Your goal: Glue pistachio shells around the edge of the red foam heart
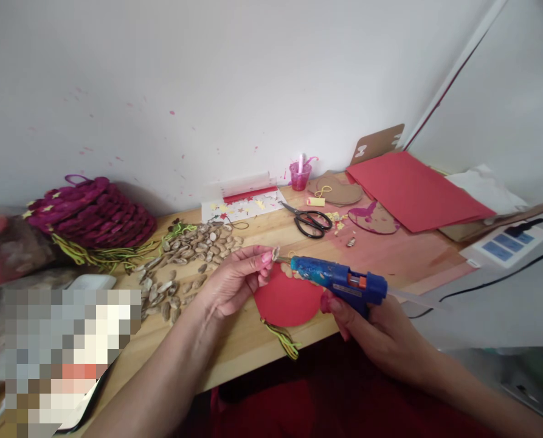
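Note:
My left hand (241,277) pinches a peanut shell (275,252) between thumb and fingertips. In my right hand (371,328) is a blue glue gun (339,278), its nozzle pointing left and close to the shell; whether they touch I cannot tell. Beneath both lies a red paper disc (289,301) with shells along its far edge and a yellow-green tassel (284,339) at its near edge. A clear glue stick (417,299) sticks out of the gun's back. Loose peanut shells (198,243) lie spread to the left of my left hand.
Black-handled scissors (311,220) lie behind the disc. A pink-stained cup (301,175) stands by the wall. Red paper sheets (417,191) and a power strip (511,243) with a black cable are at right. Stacked purple shell-covered pieces (98,213) sit at left.

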Demonstrator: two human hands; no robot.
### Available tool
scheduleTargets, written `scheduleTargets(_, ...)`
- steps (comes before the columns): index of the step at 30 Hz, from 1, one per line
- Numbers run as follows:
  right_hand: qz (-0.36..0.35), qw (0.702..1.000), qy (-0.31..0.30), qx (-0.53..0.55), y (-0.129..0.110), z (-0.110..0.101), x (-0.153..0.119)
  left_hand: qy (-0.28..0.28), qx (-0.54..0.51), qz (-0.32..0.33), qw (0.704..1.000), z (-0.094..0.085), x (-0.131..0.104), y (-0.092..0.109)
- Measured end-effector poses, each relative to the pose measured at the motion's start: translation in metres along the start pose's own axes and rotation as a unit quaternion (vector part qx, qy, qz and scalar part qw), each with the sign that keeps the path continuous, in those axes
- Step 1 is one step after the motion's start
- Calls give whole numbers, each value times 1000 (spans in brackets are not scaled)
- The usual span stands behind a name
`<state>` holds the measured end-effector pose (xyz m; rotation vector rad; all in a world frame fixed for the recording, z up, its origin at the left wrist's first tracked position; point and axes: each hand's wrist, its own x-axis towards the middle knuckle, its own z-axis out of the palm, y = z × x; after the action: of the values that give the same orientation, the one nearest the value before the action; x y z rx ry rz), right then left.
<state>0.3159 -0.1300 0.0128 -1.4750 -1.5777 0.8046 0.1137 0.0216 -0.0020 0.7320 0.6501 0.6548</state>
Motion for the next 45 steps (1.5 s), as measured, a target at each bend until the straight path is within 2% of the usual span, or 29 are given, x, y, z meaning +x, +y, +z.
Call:
scheduleTargets(4, 49, 998, 15, 39, 5, -2, 4, 22, 43, 33, 998, 1, -4, 8)
scheduleTargets(6, 95, 990, 13, 107, 10, -4, 7, 38, 113, 66, 991, 1, -7, 13)
scheduleTargets(8, 135, 976, 14, 172, 16, -5, 12, 58, 224, 105, 967, -1, -9, 16)
scheduleTargets(10, 152, 962, 19, 224, 22, -6, 18, 83, 358, 146, 918, -4, -10, 16)
scheduleTargets(13, 165, 941, 22, 295, 30, -6, 26, 121, 534, 201, 812, -9, -8, 12)
scheduleTargets(15, 175, 924, 26, 340, 34, -4, 30, 134, 605, 222, 753, -10, -7, 8)
scheduleTargets(17, 179, 908, 35, 378, 35, -2, 34, 136, 644, 231, 716, -8, -6, 5)
scheduleTargets(20, 188, 890, 42, 413, 35, 1, 39, 138, 673, 242, 685, -5, -4, 0)
scheduleTargets(25, 212, 872, 29, 439, 35, 1, 45, 146, 699, 243, 657, -2, -1, -4)
scheduleTargets(29, 226, 868, 27, 441, 42, 3, 45, 150, 713, 231, 645, 0, 2, -5)
scheduleTargets(36, 232, 886, -12, 402, 49, 1, 42, 154, 729, 230, 626, 0, 4, -7)
scheduleTargets(45, 247, 886, -24, 393, 54, -1, 40, 156, 730, 237, 622, -1, 4, -9)
